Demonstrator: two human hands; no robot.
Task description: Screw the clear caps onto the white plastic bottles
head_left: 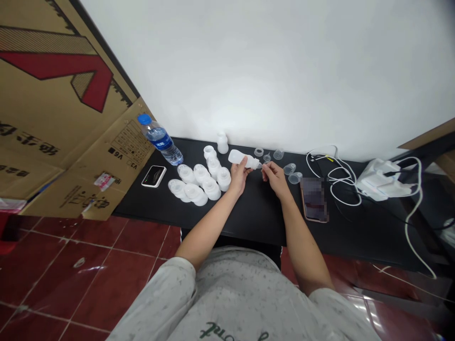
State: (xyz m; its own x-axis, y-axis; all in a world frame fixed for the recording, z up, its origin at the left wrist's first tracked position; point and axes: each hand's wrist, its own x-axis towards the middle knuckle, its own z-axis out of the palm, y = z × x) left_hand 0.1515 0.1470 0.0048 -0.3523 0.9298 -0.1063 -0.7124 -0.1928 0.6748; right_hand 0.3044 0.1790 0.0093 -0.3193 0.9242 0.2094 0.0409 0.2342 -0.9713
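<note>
My left hand is wrapped round a white, translucent plastic bottle, which lies tilted nearly sideways with its neck toward the right. A small clear tip sits at the neck end. The fingers of my right hand are pinched together at this tip; exactly what lies between them is too small to see well. Just beyond my hands are a clear ring, a small clear nipple-like piece and a clear cap. Two more clear caps lie to the right of my right hand.
Several white bottles stand grouped on the black table left of my hands, one white bottle by the wall. Further left are a water bottle, a white device and cardboard. A phone, cables and adapters lie right.
</note>
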